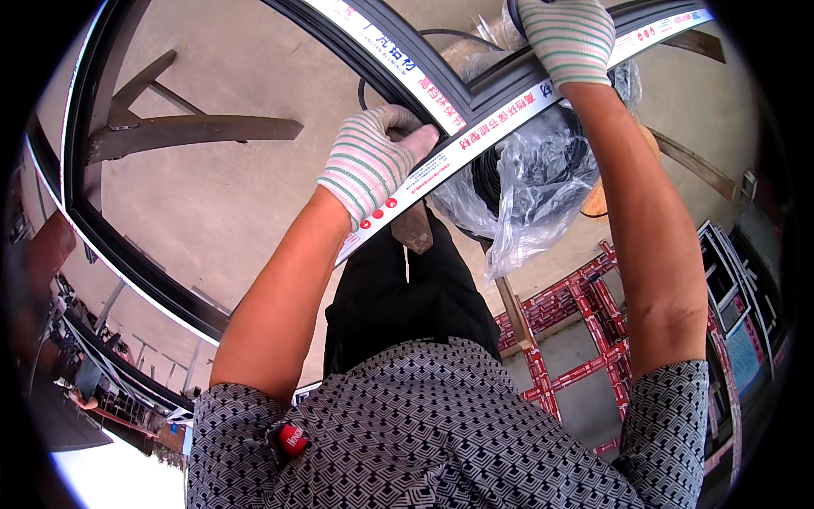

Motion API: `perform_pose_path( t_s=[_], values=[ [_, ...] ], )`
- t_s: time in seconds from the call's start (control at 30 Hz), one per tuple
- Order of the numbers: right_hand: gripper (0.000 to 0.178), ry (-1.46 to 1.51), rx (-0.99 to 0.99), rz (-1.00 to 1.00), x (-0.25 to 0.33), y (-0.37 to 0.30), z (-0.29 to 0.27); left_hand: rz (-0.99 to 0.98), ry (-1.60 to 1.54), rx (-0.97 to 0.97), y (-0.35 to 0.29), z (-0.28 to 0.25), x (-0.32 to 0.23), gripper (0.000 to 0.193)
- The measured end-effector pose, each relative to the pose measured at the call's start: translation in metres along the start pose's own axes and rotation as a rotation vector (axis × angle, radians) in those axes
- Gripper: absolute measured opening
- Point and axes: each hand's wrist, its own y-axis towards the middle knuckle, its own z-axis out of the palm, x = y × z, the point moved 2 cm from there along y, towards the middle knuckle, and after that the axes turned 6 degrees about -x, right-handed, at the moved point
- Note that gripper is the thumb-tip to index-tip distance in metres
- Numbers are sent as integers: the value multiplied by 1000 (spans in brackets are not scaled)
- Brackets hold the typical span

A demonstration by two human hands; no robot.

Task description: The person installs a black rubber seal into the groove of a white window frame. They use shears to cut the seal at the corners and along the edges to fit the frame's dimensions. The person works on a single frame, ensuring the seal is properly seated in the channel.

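The black-and-white frame [500,121] lies above a brown support [413,231], the left hand [370,161] bent-fingered on its near edge by an inner corner, the right hand [566,41] bent over that edge farther right, both grips impossible to tell, a clear plastic bag [543,174] below.

A clear plastic bag [551,174] lies on the floor [229,76], partly around a black coil [487,182]. In this view, red frames [600,327] with crossing bars are lower right of the bag; farther right is a light blue sheet [746,363].
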Motion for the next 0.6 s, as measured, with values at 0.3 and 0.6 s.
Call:
perform_pose_path(
  t_s=[0.3, 0.6],
  values=[
    [30, 31, 74, 68, 6, 5, -5, -153, 21, 28, 1, -3, -16, 36],
    [30, 84, 90, 73, 0, 0, -3, 36, 21, -92, -13, 0, 2, 31]
  ],
)
